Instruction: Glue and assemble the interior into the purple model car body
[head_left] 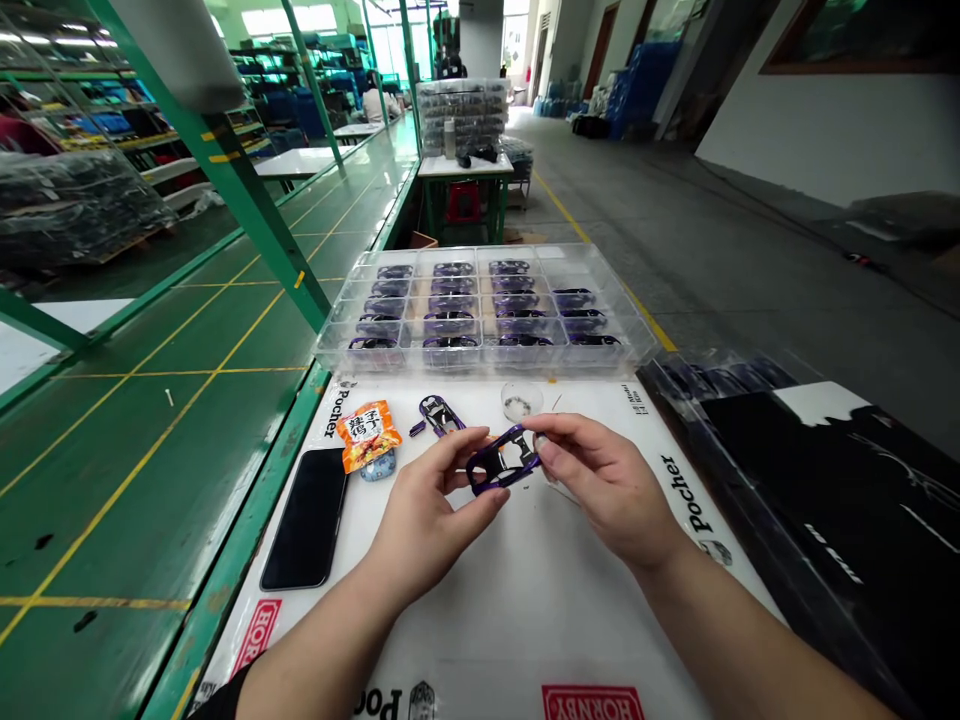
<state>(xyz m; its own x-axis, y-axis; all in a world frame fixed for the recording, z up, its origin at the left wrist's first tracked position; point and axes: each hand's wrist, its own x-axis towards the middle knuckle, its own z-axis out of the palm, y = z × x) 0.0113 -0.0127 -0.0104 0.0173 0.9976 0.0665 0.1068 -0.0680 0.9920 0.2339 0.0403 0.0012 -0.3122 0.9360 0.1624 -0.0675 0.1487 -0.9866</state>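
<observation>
A small purple-and-black frame-like part (504, 462) is held up over the white mat. My left hand (442, 500) grips its left end, thumb below and fingers above. At its upper right corner, my right hand (607, 480) pinches with thumb and index finger; whether a smaller piece is between them is too small to tell. Behind my left fingers, a similar purple part (441, 414) lies on the mat, beside a tiny purple piece (417, 429). A small clear round dish (522, 402) with tiny bits in it stands just beyond my hands.
A clear compartment tray (487, 362) with rows of purple parts stands across the back. Left on the mat lie a black phone (306, 520), an orange packet (369, 436) and a blue item (379, 466). A black printed sheet (840, 500) is at right, a green post (262, 220) at left.
</observation>
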